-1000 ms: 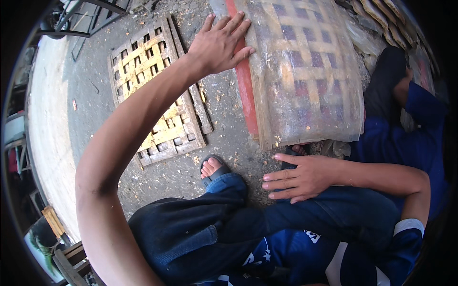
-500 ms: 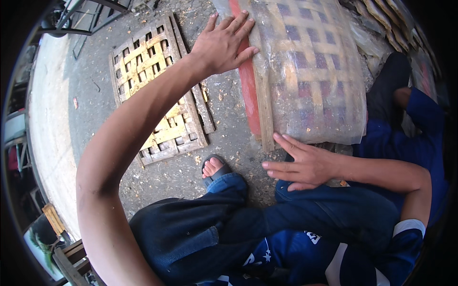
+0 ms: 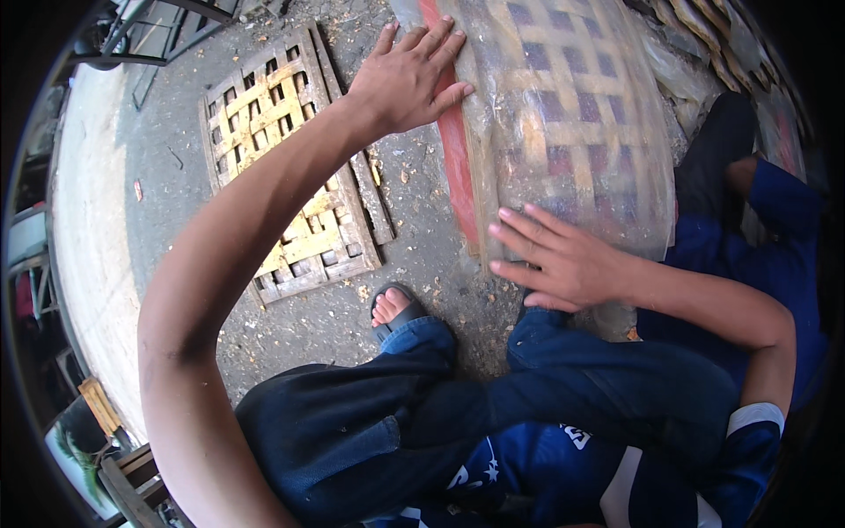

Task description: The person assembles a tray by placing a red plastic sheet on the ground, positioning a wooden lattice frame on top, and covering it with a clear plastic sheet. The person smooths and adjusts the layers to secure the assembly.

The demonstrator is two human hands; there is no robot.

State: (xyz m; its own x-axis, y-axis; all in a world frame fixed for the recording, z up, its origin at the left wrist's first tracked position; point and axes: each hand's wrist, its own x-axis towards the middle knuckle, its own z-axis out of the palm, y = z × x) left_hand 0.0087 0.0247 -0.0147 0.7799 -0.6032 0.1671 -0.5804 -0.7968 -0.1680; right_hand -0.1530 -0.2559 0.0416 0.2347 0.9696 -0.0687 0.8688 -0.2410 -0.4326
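A woven lattice panel point(image 3: 581, 132) lies in front of me under a cloudy clear plastic sheet point(image 3: 519, 189). Red plastic point(image 3: 455, 176) shows along the panel's left edge. My left hand point(image 3: 407, 77) rests at the far part of that edge, fingers spread over the red strip and the sheet's border. At the near left corner, my right hand point(image 3: 556, 262) lies with fingers stretched out on the sheet. Neither hand grips anything. Blue and reddish patches show through the gaps of the lattice.
Another woven panel with a wooden frame point(image 3: 290, 158) lies on the concrete floor to the left. Beside it is my sandalled foot point(image 3: 393, 306). A person in dark blue clothing point(image 3: 748, 233) is close on the right. Stacked sheets point(image 3: 704, 40) stand at the far right.
My right hand has moved away from me onto the sheet's near corner. Plastic now covers the wooden strip at the left edge, which was bare before. The left hand has hardly moved.
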